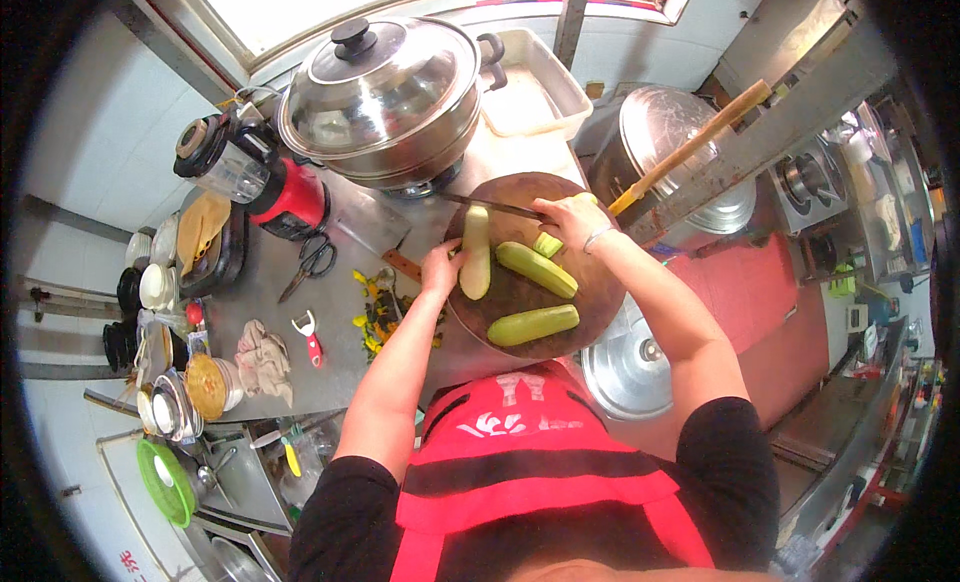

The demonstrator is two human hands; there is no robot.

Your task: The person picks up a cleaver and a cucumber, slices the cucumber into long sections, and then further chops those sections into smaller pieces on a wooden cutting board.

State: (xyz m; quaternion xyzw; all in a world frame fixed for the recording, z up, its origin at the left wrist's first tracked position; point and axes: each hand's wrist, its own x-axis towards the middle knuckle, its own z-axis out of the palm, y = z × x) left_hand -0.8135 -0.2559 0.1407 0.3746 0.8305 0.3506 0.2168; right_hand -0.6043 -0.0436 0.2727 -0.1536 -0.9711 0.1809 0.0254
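Note:
A round wooden chopping board (600, 297) lies on the metal table in front of me. My right hand (576, 220) is closed around a knife (499, 205), whose narrow dark blade reaches left past the top end of a pale zucchini piece (475, 263). The fingers of my left hand (441, 268) hold that piece at its left side. Two green zucchini pieces, one slanting (537, 270) and one nearer me (534, 325), rest on the board. A short zucchini end (548, 244) sits below my right hand.
Left of the board are vegetable scraps (371, 312), a wooden-handled knife (403, 265), scissors (310, 265), a peeler (309, 338) and a cloth (264, 360). Behind stand a red blender (292, 199), a lidded steel pot (382, 109) and a plastic tub (577, 105). A wooden pole (690, 147) slants at right.

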